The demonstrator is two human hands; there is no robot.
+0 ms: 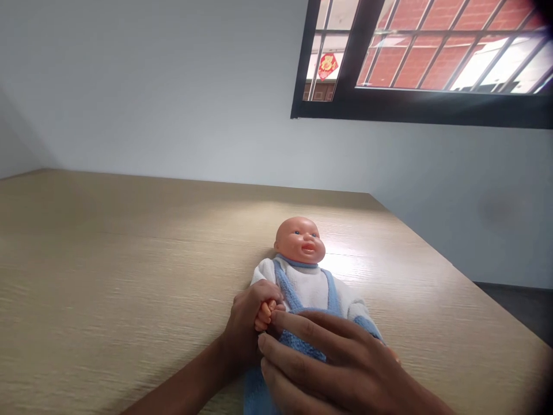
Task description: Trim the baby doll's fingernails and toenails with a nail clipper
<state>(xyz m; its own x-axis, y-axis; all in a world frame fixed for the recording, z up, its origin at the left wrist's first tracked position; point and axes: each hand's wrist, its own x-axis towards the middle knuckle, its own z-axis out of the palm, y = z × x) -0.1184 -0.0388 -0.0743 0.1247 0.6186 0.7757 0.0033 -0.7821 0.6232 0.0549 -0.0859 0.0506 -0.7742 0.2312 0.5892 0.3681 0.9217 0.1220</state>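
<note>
A baby doll [306, 282] in a white top and blue overalls lies face up on the table, its bald head pointing away from me. My left hand [250, 317] is wrapped around the doll's forearm on the left, so that the doll's small hand [264, 315] sticks out between my fingers. From the right, my right hand [328, 360] reaches across the doll's belly. Its fingertips are bent in against the doll's small hand, and the thumb is hidden. Whether something tiny sits between these fingertips I cannot make out. The doll's legs are mostly covered or out of frame.
The light wood table [129, 276] stretches to the far wall and ends in a slanting edge on the right. Above it is a grey-white wall [173, 86] with a dark-framed, barred window [328, 109] at the upper right. Dark floor [518, 308] shows beyond the right edge.
</note>
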